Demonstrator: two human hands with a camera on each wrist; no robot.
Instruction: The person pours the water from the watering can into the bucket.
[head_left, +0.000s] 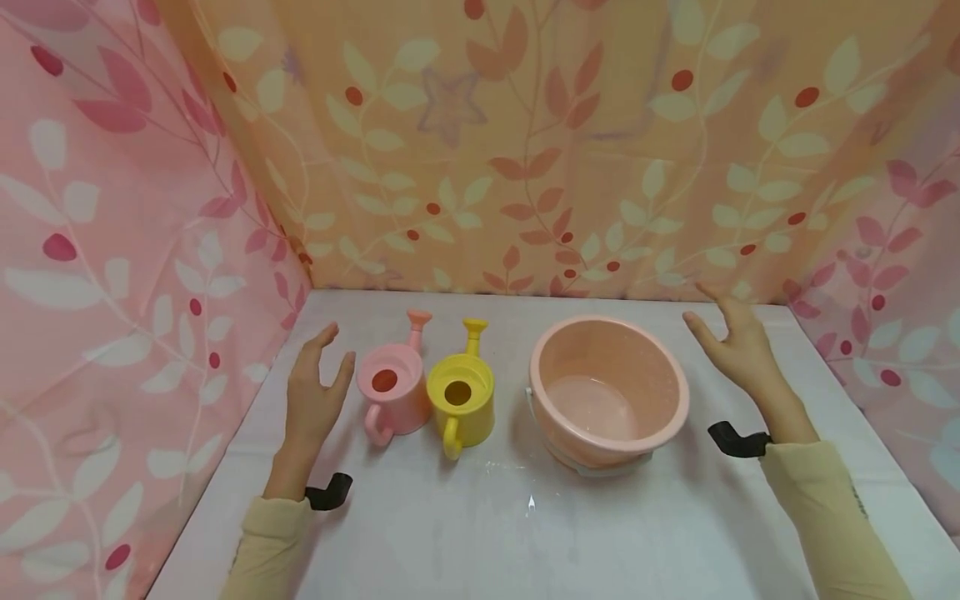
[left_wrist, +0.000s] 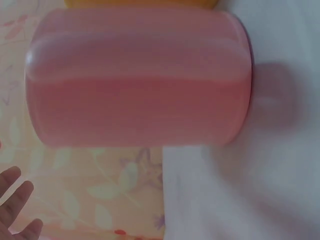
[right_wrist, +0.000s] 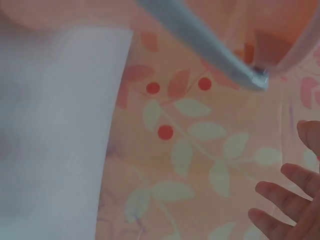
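Head view gives us a glossy pink watering can (head_left: 407, 407) beside a yellow watering can (head_left: 472, 423) and peach bucket (head_left: 611, 367) on white table (head_left: 480, 533), left hand (head_left: 311, 400) and right hand (head_left: 738, 350) loosely spread, gripping nothing, right sleeve (head_left: 817, 492) marks (head_left: 858, 497) unreadable; left wrist, we see smooth pink side; right wrist, grey bucket handle (right_wrist: 205, 41).

On the tabletop (head_left: 420, 533) we see a first watering can (head_left: 407, 404) left of centre, a second watering can (head_left: 477, 417) just to its right, then a bucket (head_left: 600, 402). The left hand (head_left: 311, 400) is left of these, the right hand (head_left: 738, 346) right of them; behind, cloth (head_left: 495, 117) fills the frame's top.
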